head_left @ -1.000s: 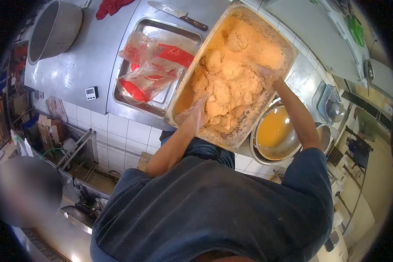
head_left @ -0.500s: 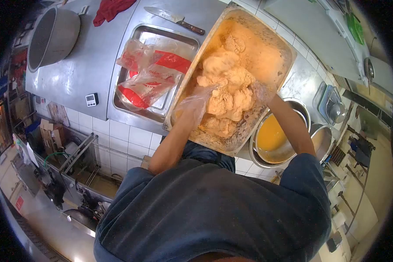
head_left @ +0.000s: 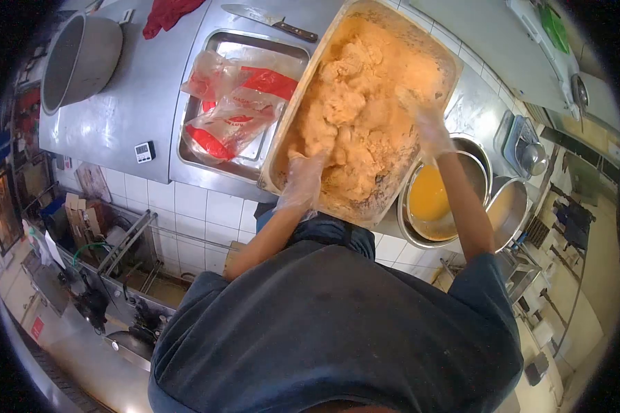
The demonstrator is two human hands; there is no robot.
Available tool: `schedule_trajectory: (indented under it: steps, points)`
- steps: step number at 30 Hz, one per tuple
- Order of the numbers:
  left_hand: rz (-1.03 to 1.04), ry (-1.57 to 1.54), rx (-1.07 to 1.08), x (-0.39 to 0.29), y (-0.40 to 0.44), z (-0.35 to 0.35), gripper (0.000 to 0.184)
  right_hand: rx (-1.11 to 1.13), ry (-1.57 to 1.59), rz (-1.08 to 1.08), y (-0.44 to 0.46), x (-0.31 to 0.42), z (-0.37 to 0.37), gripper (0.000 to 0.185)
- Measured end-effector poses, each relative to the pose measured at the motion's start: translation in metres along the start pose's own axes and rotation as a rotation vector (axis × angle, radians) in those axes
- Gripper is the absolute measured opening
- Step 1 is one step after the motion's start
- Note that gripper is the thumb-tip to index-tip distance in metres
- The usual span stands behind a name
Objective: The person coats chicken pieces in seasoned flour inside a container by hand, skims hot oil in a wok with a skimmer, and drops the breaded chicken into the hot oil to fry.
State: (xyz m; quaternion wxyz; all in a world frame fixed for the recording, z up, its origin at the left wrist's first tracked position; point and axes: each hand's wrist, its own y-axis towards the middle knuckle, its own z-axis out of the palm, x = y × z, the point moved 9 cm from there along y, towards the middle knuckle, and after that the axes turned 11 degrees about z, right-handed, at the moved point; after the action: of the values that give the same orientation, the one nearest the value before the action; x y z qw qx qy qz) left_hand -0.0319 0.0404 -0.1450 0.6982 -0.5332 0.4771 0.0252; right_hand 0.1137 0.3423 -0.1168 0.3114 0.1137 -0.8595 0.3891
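Left hand [head_left: 302, 180]: in a clear plastic glove, at the tub's near left corner, fingers against the flour-coated lumps; cannot tell whether gripping.
Right hand [head_left: 430, 132]: in a clear plastic glove, blurred, over the tub's right side; cannot tell whether open or closed, or holding anything.
Flour-coated lumps [head_left: 344, 103]: orange and craggy, heaped inside the tub between and beyond both hands, with loose orange flour [head_left: 420, 69] toward the far right.
Tub [head_left: 450, 63]: large, rectangular, smeared with flour, set slantwise in front of the body.
Metal tray [head_left: 220, 171]: just left of the tub, holding crumpled clear plastic bags [head_left: 244, 113] with red print.
Knife [head_left: 296, 30]: lying beyond the tray, dark handle toward the tub.
Steel bowl [head_left: 428, 196]: right of the tub, under the right forearm, containing yellow liquid.
Smaller items: white timer [head_left: 144, 152] on the steel counter [head_left: 145, 96], left of the tray; red cloth [head_left: 169, 15] and grey pot [head_left: 83, 62] farther back.
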Motion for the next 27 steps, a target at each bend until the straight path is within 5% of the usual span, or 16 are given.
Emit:
schedule_trajectory:
  steps: [3,5,7,9,11,14,18,20,22,24,25,27]
  points:
    - [0.423,0.639,0.391,0.021,0.003,0.016,0.046,-0.224,-0.786,0.063,0.036,-0.059,0.031,0.038]
    - [0.439,0.838,0.529,0.038,0.018,0.026,0.046,-0.176,-0.933,0.1,0.039,-0.079,0.061,0.039]
    - [0.108,0.819,0.528,0.066,0.037,0.021,0.044,-0.088,-0.992,0.122,0.027,-0.09,0.084,0.041]
    - [-0.26,0.243,0.43,0.078,0.02,0.021,0.044,-0.008,-0.978,0.138,0.017,-0.098,0.093,0.042]
    - [-0.536,-0.264,0.315,0.071,-0.004,0.028,0.048,0.047,-0.868,0.171,0.005,-0.107,0.092,0.043]
    - [-0.514,-0.591,0.433,0.047,-0.014,0.048,0.045,0.08,-0.531,0.248,-0.012,-0.121,0.096,0.045]
    - [-0.342,-0.544,0.544,0.029,-0.01,0.066,0.042,0.403,0.913,0.445,-0.039,-0.112,0.152,0.048]
    - [-0.136,-0.203,0.547,0.019,-0.005,0.057,0.042,0.754,1.449,0.432,-0.063,-0.057,0.165,0.048]
    - [0.145,0.263,0.592,0.008,-0.007,0.04,0.041,0.491,0.645,-0.088,-0.086,-0.008,0.135,0.045]
    - [0.465,0.757,0.651,-0.005,-0.014,0.03,0.041,0.393,0.535,-0.163,-0.083,-0.037,0.136,0.041]
    - [0.628,1.0,0.671,-0.01,-0.021,0.031,0.041,0.445,0.824,0.005,-0.058,-0.112,0.147,0.039]
    - [0.348,0.778,0.534,-0.025,-0.019,0.024,0.047,0.513,1.09,0.132,-0.038,-0.148,0.148,0.035]
